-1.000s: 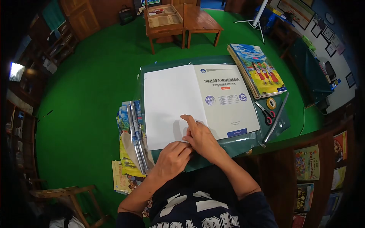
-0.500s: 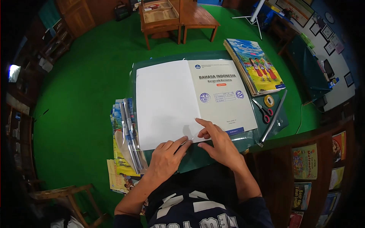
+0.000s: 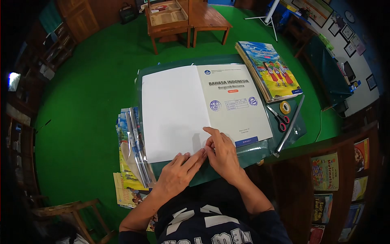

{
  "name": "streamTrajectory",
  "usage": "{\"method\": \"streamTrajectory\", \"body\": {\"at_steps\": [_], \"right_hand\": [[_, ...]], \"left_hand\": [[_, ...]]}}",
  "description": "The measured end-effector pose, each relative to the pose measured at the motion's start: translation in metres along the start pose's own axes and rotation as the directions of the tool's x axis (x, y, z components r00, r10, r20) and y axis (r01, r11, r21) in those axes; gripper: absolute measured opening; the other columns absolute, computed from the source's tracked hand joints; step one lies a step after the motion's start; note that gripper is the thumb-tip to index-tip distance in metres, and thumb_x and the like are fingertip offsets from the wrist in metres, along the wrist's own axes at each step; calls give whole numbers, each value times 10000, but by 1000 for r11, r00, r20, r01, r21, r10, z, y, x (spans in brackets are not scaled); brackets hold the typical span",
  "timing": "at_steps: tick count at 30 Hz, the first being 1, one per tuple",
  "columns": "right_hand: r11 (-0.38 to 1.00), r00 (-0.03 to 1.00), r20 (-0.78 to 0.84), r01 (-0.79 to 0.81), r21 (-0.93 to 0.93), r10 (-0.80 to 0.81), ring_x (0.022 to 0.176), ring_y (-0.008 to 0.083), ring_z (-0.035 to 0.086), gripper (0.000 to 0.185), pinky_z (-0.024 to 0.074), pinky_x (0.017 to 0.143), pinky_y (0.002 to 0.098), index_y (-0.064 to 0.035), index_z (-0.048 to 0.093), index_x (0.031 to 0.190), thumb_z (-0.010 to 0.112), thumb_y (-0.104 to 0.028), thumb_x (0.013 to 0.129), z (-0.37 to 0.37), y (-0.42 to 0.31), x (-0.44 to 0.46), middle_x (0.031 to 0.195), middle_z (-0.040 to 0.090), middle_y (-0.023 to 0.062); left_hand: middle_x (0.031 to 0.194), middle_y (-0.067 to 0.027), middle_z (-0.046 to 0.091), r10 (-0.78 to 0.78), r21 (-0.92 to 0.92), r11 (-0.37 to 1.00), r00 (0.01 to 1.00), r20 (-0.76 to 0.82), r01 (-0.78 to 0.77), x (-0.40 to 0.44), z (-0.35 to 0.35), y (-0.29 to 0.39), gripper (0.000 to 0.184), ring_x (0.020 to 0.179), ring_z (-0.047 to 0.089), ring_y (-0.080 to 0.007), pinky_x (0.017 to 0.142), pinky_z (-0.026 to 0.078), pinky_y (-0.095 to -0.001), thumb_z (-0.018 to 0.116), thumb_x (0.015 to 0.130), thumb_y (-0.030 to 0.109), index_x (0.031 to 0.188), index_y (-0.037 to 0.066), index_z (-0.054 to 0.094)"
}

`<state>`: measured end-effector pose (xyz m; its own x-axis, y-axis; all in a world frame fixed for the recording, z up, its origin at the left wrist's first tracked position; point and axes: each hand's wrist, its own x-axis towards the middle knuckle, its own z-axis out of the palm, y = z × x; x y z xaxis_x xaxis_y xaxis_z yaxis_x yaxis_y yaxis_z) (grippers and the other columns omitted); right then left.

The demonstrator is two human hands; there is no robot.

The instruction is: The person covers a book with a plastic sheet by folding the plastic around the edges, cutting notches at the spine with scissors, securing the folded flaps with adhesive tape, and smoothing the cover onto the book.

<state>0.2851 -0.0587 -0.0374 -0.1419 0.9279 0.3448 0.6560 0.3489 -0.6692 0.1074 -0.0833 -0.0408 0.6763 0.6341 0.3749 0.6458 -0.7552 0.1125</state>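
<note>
An open book (image 3: 239, 118) lies with its white inner cover (image 3: 174, 110) to the left and its "BAHASA INDONESIA" title page to the right. Clear plastic (image 3: 254, 149) shows past its lower edge. My left hand (image 3: 178, 173) rests stretched fingers on the bottom edge of the white side, close to the spine. Against those fingertips, my right hand (image 3: 222, 154) brings its thumb and bent fingers together, its index finger pointing over the fold. Whatever is between the right fingers is hidden.
A stack of books (image 3: 270, 73) stands at the upper right. Below it lie scissors (image 3: 280, 118), yellow tape (image 3: 285, 107) and a plastic roll (image 3: 290, 126). Plastic-wrapped books (image 3: 136, 150) sit left. A bookshelf (image 3: 292, 175) borders the right front.
My right hand has moved left and closed its thumb and fingers beside my left fingertips. My left hand stays at the bottom edge. The whole view has shifted slightly.
</note>
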Motion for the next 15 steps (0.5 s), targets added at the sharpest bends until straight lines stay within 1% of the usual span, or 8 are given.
{"method": "streamTrajectory", "body": {"at_steps": [1, 5, 6, 10, 11, 15], "right_hand": [[1000, 1000, -2, 2, -1, -2, 679, 169, 512, 506, 445, 639, 308, -24, 541, 1213, 620, 131, 738, 2, 0, 0, 765, 566, 61], [994, 997, -74, 20, -109, -28, 678, 168, 507, 497, 440, 633, 291, -9, 531, 1220, 628, 110, 748, 6, -1, 1, 783, 557, 66], [994, 997, -74, 22, -110, -30, 678, 168, 507, 497, 440, 633, 291, -9, 531, 1220, 628, 110, 748, 5, -1, 1, 783, 557, 66], [976, 987, 8, -162, 143, 163, 702, 169, 513, 412, 440, 646, 275, 2, 583, 1155, 646, 85, 756, -7, -2, 3, 799, 545, 71], [977, 987, 11, -162, 142, 162, 702, 169, 513, 412, 440, 646, 275, 2, 583, 1155, 646, 85, 756, -12, -2, 3, 799, 545, 71], [902, 958, 115, -287, 323, 263, 738, 221, 526, 221, 455, 663, 315, -3, 651, 989, 656, 33, 771, -32, -2, 4, 804, 555, 100]], "left_hand": [[1312, -86, 544, 1, 1, 1000, 1000, -2, -1, 0, -1, 0, 414, 868, 540, -180, 816, 491, -250, 605, 849, 46, 1263, 38, 588], [1361, -91, 515, -35, -20, 999, 996, 81, 37, 1, -2, 2, 402, 981, 525, -191, 854, 479, -258, 579, 868, 49, 1268, 5, 567], [1361, -91, 515, -35, -19, 999, 996, 80, 37, 2, -3, 3, 402, 981, 525, -191, 854, 479, -258, 579, 868, 49, 1268, 5, 567], [1383, -71, 504, -91, -58, 993, 985, 145, 101, 3, -1, 4, 398, 1109, 507, -212, 924, 442, -296, 582, 881, 96, 1266, -1, 563], [1383, -71, 504, -93, -59, 993, 985, 144, 103, 3, -1, 4, 398, 1109, 507, -212, 924, 442, -296, 582, 881, 96, 1266, -1, 563], [1384, -62, 504, -125, -196, 970, 986, 113, 145, 4, -2, 4, 437, 1194, 486, -229, 977, 394, -346, 604, 879, 159, 1286, 10, 547]]}}
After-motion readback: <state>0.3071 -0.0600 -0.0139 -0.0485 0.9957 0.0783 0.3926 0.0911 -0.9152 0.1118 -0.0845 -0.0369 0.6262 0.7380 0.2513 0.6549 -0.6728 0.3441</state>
